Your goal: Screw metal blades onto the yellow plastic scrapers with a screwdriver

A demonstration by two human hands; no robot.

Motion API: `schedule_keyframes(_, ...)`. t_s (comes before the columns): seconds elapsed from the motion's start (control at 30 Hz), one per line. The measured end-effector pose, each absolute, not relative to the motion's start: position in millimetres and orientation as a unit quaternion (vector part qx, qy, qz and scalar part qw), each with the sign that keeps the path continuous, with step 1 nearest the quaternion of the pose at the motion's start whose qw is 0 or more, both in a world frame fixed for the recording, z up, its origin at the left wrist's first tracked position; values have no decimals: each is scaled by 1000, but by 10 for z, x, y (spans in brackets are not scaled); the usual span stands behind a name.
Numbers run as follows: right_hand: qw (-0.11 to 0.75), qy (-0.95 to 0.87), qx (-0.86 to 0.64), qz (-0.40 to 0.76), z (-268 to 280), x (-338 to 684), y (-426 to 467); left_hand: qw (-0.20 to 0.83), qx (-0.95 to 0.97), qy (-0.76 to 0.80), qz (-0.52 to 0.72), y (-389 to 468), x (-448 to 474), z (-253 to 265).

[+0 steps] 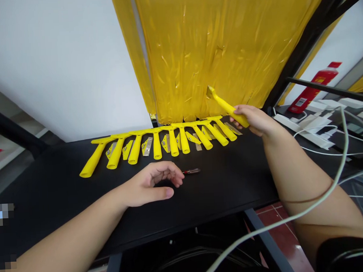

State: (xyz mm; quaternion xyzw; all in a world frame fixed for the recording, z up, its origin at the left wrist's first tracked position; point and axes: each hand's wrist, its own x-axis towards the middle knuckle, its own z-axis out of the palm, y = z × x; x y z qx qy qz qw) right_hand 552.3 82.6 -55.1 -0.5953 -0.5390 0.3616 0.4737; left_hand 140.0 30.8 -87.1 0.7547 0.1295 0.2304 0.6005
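The right hand (250, 118) gripped a yellow metal-bladed scraper (228, 108), apparently assembled, at far right; the half-curled left hand (153, 182) looked empty beside a slim screwdriver (192, 171). Yellow T-shaped handles (117, 153) and metal blades (148, 146) lined the black desk (227, 190), seemingly unjoined.

The left grip (147, 180) curves loosely, thumb (161, 193) apart; the right grip (255, 118) clenches, arm (305, 174) outstretched
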Motion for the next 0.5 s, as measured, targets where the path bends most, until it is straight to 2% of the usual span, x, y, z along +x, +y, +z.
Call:
schedule_keyframes(0.13, 426, -500, -699, 283, -688, 5886, 971, 584, 769, 136, 219, 332, 1385, -843)
schedule_keyframes(0.3, 270, -474, -824, 154, -860, 6029, 1120, 575, 781, 146, 198, 311, 1397, -820)
schedule_keyframes(0.5, 217, -478, -841, 135, -976, 6017, 1206, 552, 799, 154, 182, 309, 1400, -809)
